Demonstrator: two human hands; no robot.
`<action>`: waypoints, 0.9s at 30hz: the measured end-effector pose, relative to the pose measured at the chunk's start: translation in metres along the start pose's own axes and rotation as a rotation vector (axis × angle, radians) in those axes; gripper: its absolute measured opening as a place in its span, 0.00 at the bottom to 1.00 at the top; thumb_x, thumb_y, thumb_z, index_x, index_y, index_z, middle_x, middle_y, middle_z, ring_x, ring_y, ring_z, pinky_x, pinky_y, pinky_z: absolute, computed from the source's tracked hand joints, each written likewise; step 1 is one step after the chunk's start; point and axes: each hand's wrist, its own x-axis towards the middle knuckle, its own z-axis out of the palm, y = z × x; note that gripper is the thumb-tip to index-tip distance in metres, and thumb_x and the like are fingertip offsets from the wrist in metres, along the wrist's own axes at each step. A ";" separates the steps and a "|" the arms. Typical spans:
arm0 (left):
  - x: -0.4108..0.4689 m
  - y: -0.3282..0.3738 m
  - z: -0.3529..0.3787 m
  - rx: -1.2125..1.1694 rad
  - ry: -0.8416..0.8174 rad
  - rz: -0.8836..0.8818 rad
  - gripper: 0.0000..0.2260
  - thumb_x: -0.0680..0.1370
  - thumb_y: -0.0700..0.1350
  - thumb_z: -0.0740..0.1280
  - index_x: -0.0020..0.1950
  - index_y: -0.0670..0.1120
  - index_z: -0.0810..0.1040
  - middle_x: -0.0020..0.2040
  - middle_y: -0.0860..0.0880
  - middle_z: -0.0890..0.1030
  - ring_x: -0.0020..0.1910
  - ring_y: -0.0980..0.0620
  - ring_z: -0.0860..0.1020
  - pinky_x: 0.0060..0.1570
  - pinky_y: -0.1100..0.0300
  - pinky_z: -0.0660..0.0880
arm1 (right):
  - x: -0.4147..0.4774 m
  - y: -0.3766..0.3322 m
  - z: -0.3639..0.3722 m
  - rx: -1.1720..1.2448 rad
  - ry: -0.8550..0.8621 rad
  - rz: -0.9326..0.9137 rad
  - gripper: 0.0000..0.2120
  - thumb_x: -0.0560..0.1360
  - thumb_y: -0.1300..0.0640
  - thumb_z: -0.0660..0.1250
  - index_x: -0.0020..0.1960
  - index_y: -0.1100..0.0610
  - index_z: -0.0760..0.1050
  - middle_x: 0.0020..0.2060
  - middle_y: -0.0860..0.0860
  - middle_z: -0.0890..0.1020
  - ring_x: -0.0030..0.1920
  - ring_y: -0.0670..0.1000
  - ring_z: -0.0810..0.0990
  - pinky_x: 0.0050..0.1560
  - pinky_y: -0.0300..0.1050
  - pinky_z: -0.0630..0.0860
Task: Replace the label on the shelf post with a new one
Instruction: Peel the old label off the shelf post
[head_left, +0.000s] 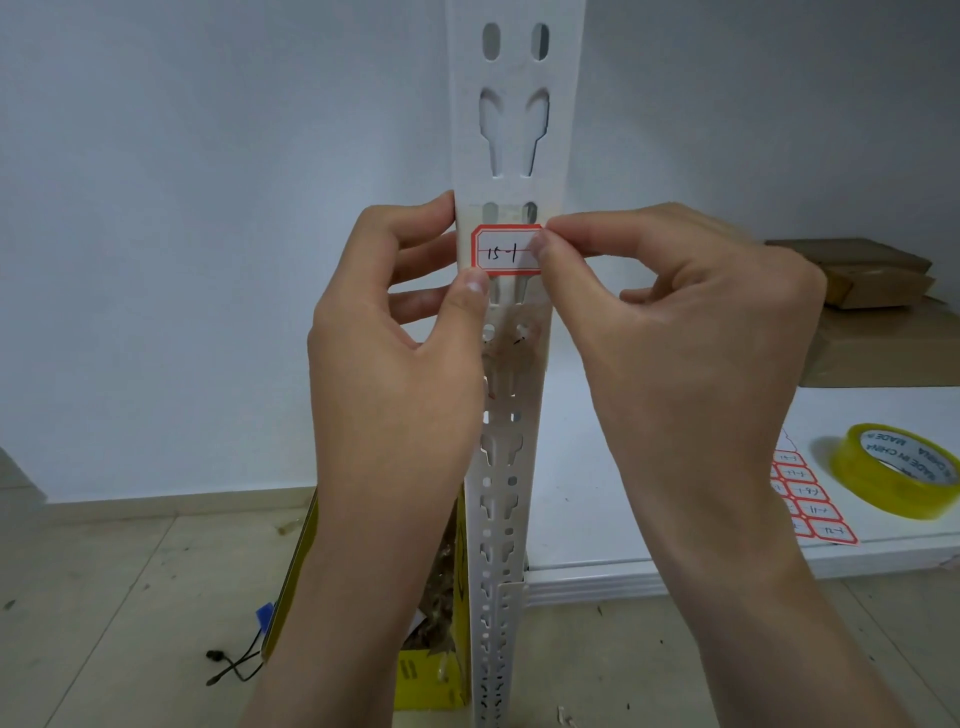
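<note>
A white slotted shelf post (506, 130) stands upright in the middle of the view. A small white label with a red border and handwritten "15-1" (503, 250) lies across its front face. My left hand (400, 338) wraps the post's left edge, its thumb tip touching the label's lower left corner. My right hand (670, 322) pinches the label's right edge between thumb and forefinger. A sheet of red-bordered labels (808, 501) lies on the white shelf board at the right.
A roll of yellowish clear tape (898, 480) rests on the white shelf board (649, 509) beside the label sheet. Brown cardboard boxes (878, 291) sit further back on the right. A yellow box with scraps (441, 670) stands on the tiled floor behind the post, a black cord nearby.
</note>
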 end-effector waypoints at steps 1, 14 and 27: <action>0.000 0.000 0.000 0.004 -0.001 0.000 0.13 0.80 0.44 0.71 0.62 0.58 0.77 0.56 0.60 0.84 0.51 0.57 0.83 0.49 0.53 0.85 | 0.001 0.000 0.000 -0.001 -0.004 0.001 0.07 0.77 0.48 0.73 0.50 0.50 0.86 0.44 0.43 0.87 0.42 0.41 0.84 0.42 0.34 0.81; -0.001 0.002 -0.002 0.022 -0.021 0.003 0.13 0.80 0.47 0.70 0.60 0.62 0.76 0.56 0.63 0.83 0.51 0.60 0.83 0.49 0.55 0.85 | 0.007 -0.012 0.003 -0.128 -0.063 0.104 0.04 0.73 0.45 0.72 0.42 0.43 0.84 0.27 0.39 0.78 0.29 0.42 0.76 0.35 0.30 0.69; -0.002 0.005 -0.006 0.020 -0.045 -0.019 0.13 0.80 0.48 0.70 0.64 0.60 0.77 0.58 0.62 0.83 0.53 0.60 0.83 0.51 0.51 0.84 | 0.011 -0.018 0.000 -0.134 -0.115 0.143 0.04 0.71 0.44 0.70 0.40 0.43 0.80 0.28 0.37 0.79 0.29 0.42 0.77 0.35 0.39 0.75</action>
